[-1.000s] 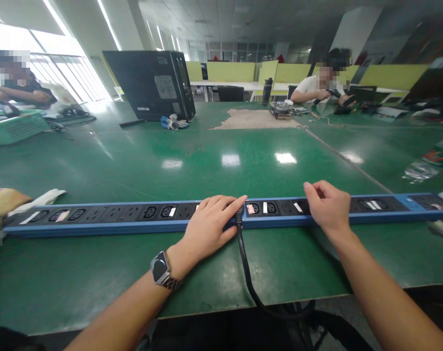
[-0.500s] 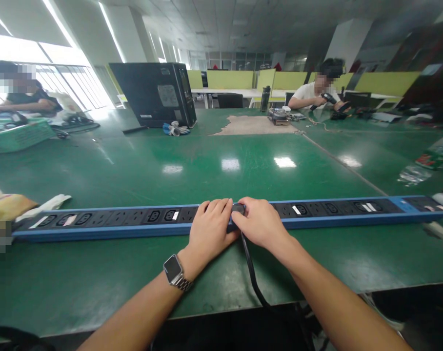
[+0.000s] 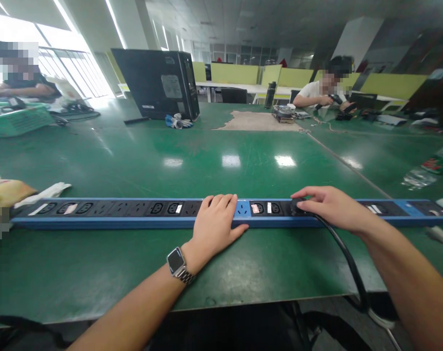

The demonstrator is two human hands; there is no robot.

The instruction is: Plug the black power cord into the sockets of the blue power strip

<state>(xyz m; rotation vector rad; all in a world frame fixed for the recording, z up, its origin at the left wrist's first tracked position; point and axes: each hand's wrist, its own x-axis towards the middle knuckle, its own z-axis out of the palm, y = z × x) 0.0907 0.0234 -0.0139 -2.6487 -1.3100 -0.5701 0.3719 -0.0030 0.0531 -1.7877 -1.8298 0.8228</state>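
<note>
Right hand (image 3: 326,207) pinches black plug (image 3: 298,206) over the power strip (image 3: 115,223), right of centre; seating unclear. Half a second ago the plug was at the blue socket (image 3: 242,209), now uncovered. Left hand (image 3: 214,222) rests palm-down across the strip, thumb apart. Strip stickers (image 3: 256,208), bottle label (image 3: 438,164): illegible.

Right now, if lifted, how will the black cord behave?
The cord would probably bend but resist sharp kinks: it is thick and hangs in a smooth curve. Its weight may tug the plug in the right hand, since it droops off the table.
</note>
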